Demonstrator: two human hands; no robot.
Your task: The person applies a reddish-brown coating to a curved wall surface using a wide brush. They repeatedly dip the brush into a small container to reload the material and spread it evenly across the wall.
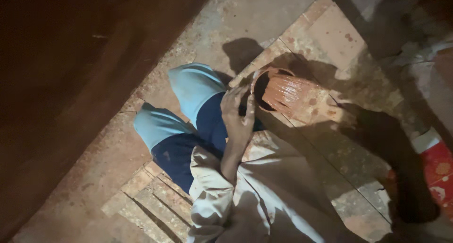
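One hand (pixel 238 112), probably the left though the dim light makes the side uncertain, curls around the rim of a wet orange clay pot (pixel 282 93), gripping it just above the brick floor (pixel 339 40). The pot tilts on its side beside blue shoes (pixel 188 90). The other hand is out of view.
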